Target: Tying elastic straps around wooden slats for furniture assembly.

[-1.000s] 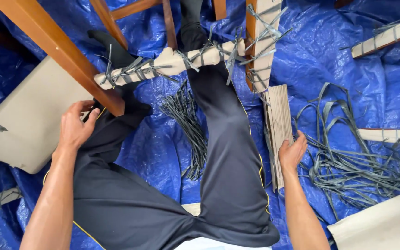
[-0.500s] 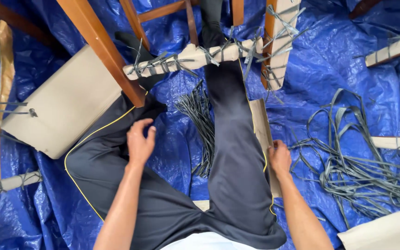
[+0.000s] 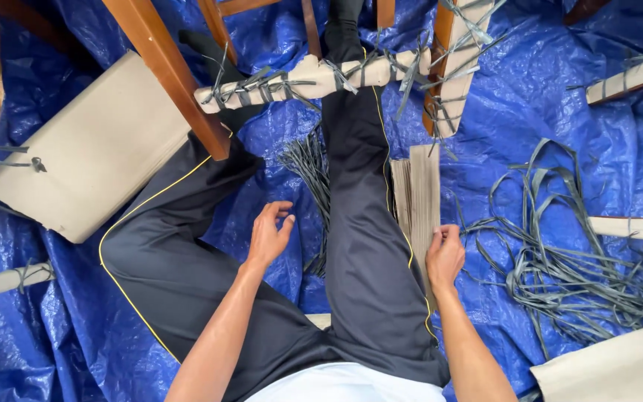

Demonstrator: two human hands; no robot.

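Observation:
I sit on a blue tarp [image 3: 530, 97] with my legs in dark trousers stretched forward. My right hand [image 3: 444, 254] grips the near end of a flat stack of brown cardboard strips [image 3: 417, 195] lying beside my right leg. My left hand [image 3: 269, 234] hovers with fingers apart over the tarp between my legs, just left of a bundle of short grey straps [image 3: 310, 175]. Ahead, a wooden chair frame [image 3: 180, 82] stands over my legs, with a rail wrapped in cardboard and tied with grey straps [image 3: 314, 78].
A large cardboard sheet [image 3: 87, 149] lies at the left under the chair leg. A tangle of long grey straps [image 3: 567, 253] covers the tarp at the right. More cardboard-wrapped pieces [image 3: 634, 74] lie at the right edge, and a cardboard sheet [image 3: 619, 368] sits bottom right.
My left hand left the chair leg and came in between my legs. My right hand took hold of the cardboard strips and pulled them in beside my right leg.

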